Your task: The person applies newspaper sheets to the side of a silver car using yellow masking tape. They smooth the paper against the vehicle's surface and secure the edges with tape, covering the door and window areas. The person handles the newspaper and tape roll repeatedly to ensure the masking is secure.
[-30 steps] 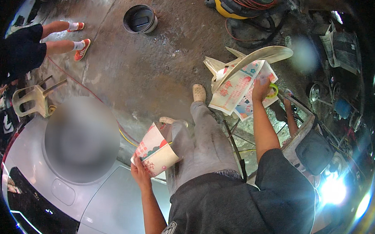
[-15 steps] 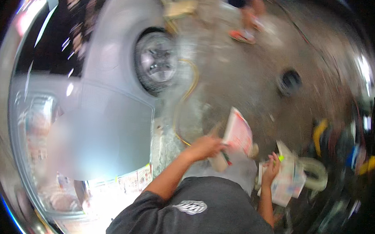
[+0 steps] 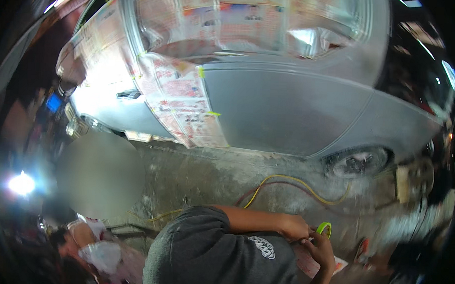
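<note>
My two hands meet in front of my body at the lower right. My right hand (image 3: 321, 251) is closed on a roll of yellow-green tape (image 3: 324, 229), which stands up past the fingers. My left hand (image 3: 294, 226) is closed, its fingertips against the right hand beside the roll. Whatever it pinches is too small to make out. Below both hands is a sheet of printed paper (image 3: 307, 263), partly hidden by my shirt and right forearm.
A grey car (image 3: 285, 109) spans the far side, with printed paper (image 3: 181, 99) taped over its windows and part of its side. Yellow and dark hoses (image 3: 287, 179) curve across the floor. A bright lamp (image 3: 21, 184) shines at the left. An orange shoe (image 3: 362, 248) shows at the right.
My view has swung round, so the car's side now lies ahead instead of at the left. My hands were apart and have come together around the tape roll.
</note>
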### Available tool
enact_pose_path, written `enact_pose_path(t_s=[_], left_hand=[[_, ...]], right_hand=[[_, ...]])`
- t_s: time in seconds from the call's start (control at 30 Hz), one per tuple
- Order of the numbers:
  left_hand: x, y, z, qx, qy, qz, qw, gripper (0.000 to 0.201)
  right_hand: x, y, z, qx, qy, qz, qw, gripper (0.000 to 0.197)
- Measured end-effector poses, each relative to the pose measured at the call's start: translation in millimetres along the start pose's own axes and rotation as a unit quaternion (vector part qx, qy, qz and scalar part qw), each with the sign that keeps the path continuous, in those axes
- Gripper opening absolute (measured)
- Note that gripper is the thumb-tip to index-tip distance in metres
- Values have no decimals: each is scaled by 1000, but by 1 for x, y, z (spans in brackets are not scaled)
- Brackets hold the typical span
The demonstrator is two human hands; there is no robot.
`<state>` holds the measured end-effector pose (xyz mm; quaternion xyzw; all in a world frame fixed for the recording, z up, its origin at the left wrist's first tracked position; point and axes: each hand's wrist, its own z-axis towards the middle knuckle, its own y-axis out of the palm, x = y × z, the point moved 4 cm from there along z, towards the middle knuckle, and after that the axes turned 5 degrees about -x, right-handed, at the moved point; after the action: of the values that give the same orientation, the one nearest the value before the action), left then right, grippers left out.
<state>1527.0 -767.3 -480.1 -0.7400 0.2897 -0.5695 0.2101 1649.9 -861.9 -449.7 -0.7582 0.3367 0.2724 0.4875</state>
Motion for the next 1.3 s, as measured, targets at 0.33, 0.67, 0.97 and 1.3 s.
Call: enact_pose_path(t_s=[0.33, 0.67, 0.97, 1.3], left_hand=[[-122, -36, -94, 146, -171, -46, 973, 29], [-169, -52, -174, 295, -277, -174, 898, 40], [-211, -20, -351, 288, -466, -154, 822, 45], [-272, 45, -572, 598, -459, -270, 599, 24]], right_hand=[[-24, -10, 179, -223, -107, -242, 938, 31], [-101, -31, 290, -326, -197, -287, 879, 36], [-160, -7, 352, -360, -264, -249, 860, 33], [-274, 103, 429, -362, -238, -247, 867, 28]])
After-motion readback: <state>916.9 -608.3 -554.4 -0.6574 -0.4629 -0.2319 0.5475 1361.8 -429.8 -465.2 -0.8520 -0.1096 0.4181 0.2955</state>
